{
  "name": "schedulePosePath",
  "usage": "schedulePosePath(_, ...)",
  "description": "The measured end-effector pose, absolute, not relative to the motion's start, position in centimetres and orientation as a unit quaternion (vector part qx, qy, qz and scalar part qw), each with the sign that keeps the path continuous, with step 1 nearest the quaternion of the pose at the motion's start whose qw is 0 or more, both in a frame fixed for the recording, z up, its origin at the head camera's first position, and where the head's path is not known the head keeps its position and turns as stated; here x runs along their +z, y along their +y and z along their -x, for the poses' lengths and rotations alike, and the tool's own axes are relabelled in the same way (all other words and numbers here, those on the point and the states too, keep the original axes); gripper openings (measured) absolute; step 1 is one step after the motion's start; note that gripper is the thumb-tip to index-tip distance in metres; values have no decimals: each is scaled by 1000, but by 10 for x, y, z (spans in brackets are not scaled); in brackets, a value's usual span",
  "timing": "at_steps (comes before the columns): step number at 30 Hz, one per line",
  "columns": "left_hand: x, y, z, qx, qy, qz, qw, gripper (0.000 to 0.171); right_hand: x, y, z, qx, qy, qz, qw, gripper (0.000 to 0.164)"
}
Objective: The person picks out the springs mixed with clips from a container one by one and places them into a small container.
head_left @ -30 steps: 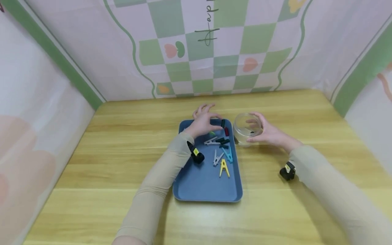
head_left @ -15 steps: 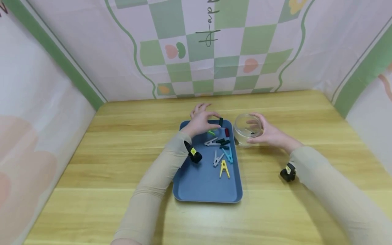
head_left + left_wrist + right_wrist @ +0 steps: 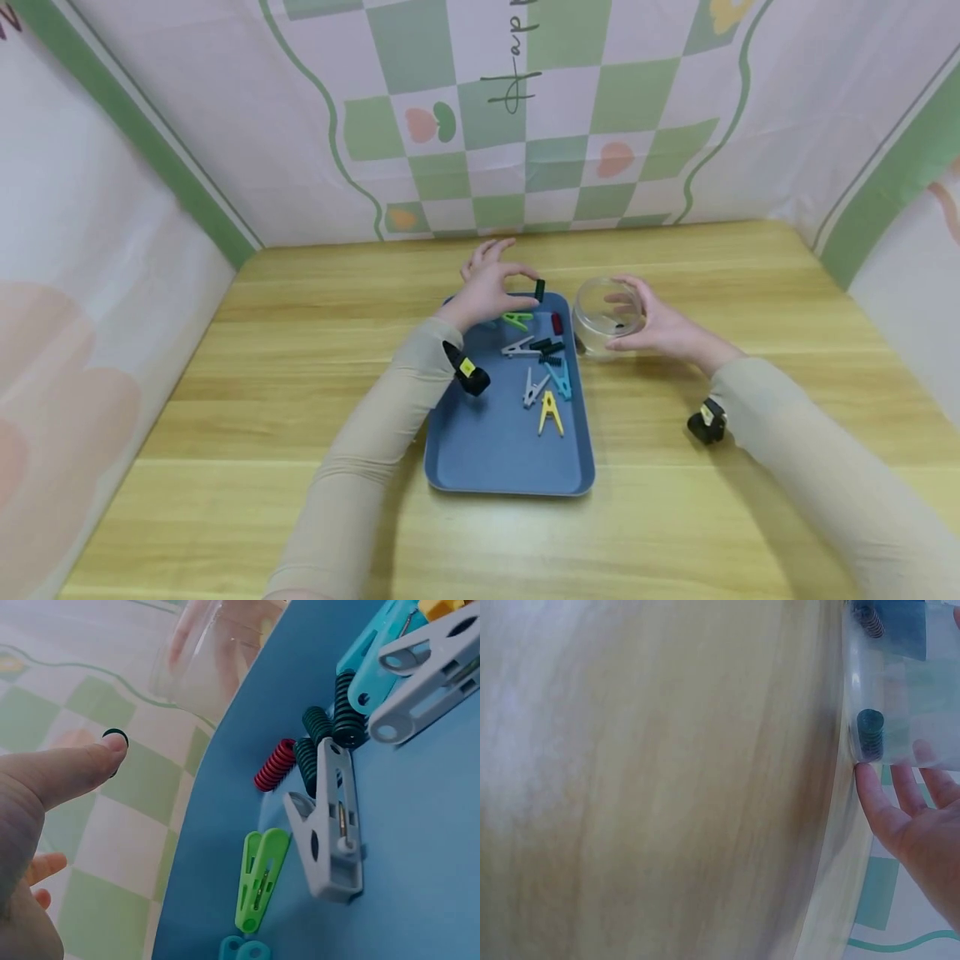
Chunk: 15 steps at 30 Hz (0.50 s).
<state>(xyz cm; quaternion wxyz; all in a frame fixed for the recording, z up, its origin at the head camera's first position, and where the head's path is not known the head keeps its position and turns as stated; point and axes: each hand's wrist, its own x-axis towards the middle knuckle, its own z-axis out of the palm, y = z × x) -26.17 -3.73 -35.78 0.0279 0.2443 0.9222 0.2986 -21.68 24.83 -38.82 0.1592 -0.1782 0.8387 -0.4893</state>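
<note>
My left hand pinches a dark green coil spring between thumb and forefinger, over the far edge of the blue tray. In the left wrist view the thumb hides most of that spring. My right hand grips a clear jar on the table, right of the tray. A dark green spring shows at the jar's bottom in the right wrist view. In the tray lie a red spring, several dark green springs, and a light green clothespin below the left hand.
Grey clothespins, a light blue clothespin and a yellow clothespin lie along the tray's right half. The wooden table meets a checkered cloth backdrop at its far edge.
My left hand has moved slightly away and to the left with the pinched spring, uncovering more of the light green clothespin. The right hand and jar stay in place.
</note>
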Motion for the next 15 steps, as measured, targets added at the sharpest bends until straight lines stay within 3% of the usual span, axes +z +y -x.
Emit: schedulePosePath(15,-350,-36,257,326,912,-251,12,31,-389,248,217,-491,839,184,147,103)
